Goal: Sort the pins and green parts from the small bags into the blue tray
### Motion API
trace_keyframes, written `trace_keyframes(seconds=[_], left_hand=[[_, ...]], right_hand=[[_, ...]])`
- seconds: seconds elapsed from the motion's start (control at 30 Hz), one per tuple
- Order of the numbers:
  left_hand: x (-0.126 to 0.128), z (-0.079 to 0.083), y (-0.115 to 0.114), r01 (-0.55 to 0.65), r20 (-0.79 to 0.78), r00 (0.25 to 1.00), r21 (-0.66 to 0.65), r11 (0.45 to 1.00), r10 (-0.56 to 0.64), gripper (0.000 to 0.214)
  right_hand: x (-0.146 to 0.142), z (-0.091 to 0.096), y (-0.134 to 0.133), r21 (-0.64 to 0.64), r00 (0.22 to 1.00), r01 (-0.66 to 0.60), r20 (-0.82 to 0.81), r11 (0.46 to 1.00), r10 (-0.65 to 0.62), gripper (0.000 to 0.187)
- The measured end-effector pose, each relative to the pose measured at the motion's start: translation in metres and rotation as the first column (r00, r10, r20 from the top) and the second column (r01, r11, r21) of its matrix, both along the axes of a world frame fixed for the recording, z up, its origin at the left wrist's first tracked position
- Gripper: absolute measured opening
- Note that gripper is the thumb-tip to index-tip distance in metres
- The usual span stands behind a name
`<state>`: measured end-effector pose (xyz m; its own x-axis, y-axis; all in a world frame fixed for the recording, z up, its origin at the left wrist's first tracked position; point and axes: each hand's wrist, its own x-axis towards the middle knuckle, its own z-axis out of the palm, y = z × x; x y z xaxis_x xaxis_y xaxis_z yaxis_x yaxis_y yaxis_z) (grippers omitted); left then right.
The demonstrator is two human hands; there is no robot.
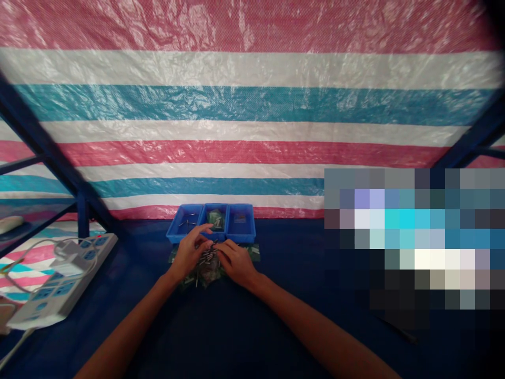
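Note:
A pile of small metal screw-like pieces [208, 257] lies on clear and greenish plastic bags [209, 276] on the dark blue table. At its left side is my left hand [190, 252], thumb and forefinger apart, reaching over the pile's edge. From the right, my right hand [240, 264] touches the pile with its fingers bent and held together; whatever is between the fingertips is too small to make out. Just behind both hands stands a blue three-compartment tray [241, 231]. Its left compartment has a few thin metal pieces [188, 223], and its middle one a greenish bag [215, 218].
A white power strip [74, 287] with plugs and cables lies at the left. Dark blue frame bars [81, 210] rise at both sides. A striped plastic sheet [236, 105] hangs behind the table. The right side is pixelated, with a thin dark object [402, 332] below.

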<state>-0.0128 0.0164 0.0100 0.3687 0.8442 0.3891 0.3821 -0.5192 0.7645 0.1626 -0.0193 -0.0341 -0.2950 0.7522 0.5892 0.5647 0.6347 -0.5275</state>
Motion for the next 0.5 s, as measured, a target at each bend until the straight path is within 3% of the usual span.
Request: trace_keyframes(seconds=[0.5], left_hand=[[0.0007,-0.0027,-0.0014,0.069,0.059,0.996,-0.091,0.994,-0.063,0.048]], right_hand=[[-0.0007,-0.0014,0.0005,0.013,0.992,0.103,0.072,0.995,-0.104,0.037]])
